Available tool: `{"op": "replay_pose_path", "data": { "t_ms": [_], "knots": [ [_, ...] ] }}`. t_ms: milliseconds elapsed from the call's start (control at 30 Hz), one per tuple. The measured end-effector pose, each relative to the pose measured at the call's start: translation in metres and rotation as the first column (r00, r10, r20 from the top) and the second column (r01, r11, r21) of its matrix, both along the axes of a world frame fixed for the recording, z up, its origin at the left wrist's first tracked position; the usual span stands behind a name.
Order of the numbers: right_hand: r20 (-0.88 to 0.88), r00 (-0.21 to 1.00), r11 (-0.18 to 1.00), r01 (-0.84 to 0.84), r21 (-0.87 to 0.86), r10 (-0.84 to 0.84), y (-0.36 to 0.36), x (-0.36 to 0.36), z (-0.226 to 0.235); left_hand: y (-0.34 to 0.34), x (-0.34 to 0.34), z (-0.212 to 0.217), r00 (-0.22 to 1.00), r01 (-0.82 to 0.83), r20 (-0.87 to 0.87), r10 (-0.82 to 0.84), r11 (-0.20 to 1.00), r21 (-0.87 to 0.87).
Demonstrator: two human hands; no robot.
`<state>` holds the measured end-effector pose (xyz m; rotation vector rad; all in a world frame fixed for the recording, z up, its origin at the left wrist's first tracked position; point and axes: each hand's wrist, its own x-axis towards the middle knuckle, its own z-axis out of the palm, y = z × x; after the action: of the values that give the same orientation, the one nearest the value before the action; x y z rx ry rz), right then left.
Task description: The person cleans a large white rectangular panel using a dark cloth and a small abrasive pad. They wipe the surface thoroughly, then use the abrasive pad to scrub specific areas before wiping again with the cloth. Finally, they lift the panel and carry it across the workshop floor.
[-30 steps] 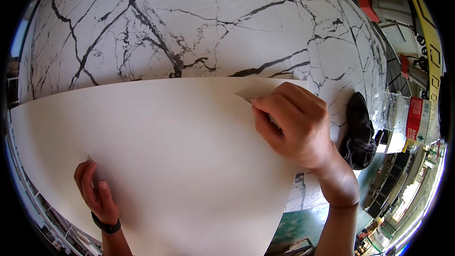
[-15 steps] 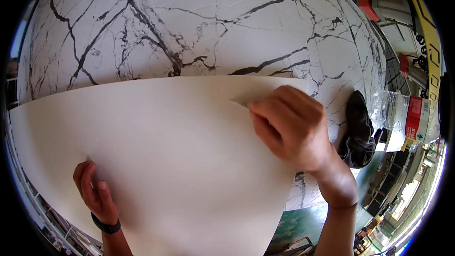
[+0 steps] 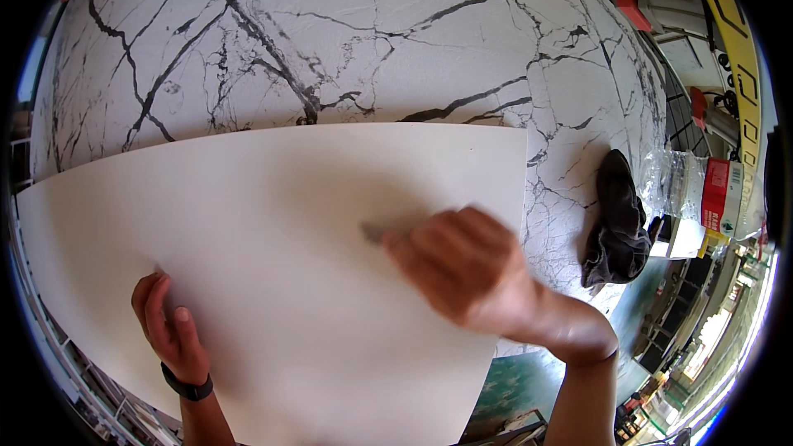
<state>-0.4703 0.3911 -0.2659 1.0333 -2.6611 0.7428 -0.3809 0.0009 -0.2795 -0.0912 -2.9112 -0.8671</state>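
Pinching thin grey piece (image 3: 374, 232), right hand (image 3: 467, 268) has fingers closed together on it, over right half of white panel (image 3: 273, 198); blur hides whether piece touches. Left hand (image 3: 172, 326) at panel's left part, thumb and fingers apart. Advisable, I judge: light even pressure, left hand steadying panel. Beyond: marble-patterned tabletop (image 3: 454, 41); dark crumpled cloth (image 3: 619, 215) at right.

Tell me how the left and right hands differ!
The left hand wears a black wristband; the right hand wears none. The left hand is loosely open; the right hand pinches a small grey piece. The right hand looks blurry, the left sharper. Both are over the white board.
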Motion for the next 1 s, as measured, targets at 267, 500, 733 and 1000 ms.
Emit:
{"op": "replay_pose_path", "data": {
  "t_ms": [267,500,733,1000],
  "knots": [
    [-0.078,0.833,0.837,0.546,-0.035,-0.547,0.060,-0.073,-0.011,0.003,-0.002,0.003,1.000,0.014,-0.003,-0.014,1.000,-0.024],
    [0.229,0.928,0.935,0.328,-0.136,-0.293,0.052,-0.041,0.009,-0.002,0.002,-0.001,1.000,0.002,-0.004,-0.002,1.000,-0.021],
    [0.011,0.943,0.940,0.331,-0.081,-0.331,0.039,-0.043,-0.009,-0.004,0.001,-0.001,1.000,0.006,0.003,-0.005,0.999,-0.053],
    [0.008,0.951,0.947,0.310,-0.080,-0.310,0.036,-0.041,-0.012,-0.006,0.002,-0.001,1.000,0.000,0.010,0.001,0.999,-0.053]
  ]
}}
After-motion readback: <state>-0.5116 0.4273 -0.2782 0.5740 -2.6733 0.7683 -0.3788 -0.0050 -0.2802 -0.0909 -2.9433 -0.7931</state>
